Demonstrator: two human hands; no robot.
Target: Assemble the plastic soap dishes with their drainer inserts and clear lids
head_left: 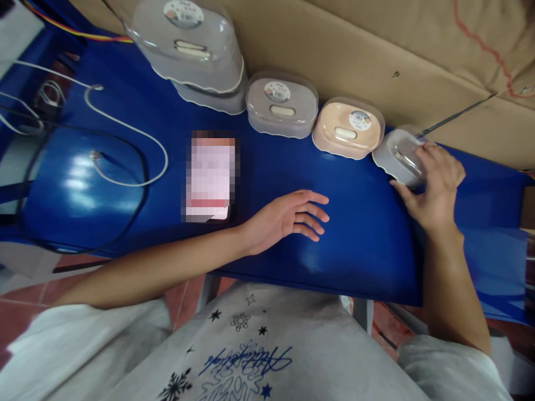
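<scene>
My right hand (437, 181) grips a small grey plastic box with a clear lid (399, 156) at the right end of a row. Its thumb is at the box's front and its fingers lie over the right side, hiding part of the lid. Left of that box stands a peach lidded box (349, 133), then a grey lidded box (282, 114). Both carry a round label and a pale handle piece on top. My left hand (288, 220) is open above the blue tabletop (355, 223), fingers stretched to the right, holding nothing.
Larger stacked grey boxes with a clear lid (196, 61) stand at the back left. A phone (211, 178) with a blurred-out screen lies left of my left hand. A white cable (161, 145) and a black cable (144, 184) curl at left. Brown covering (334, 50) rises behind the boxes.
</scene>
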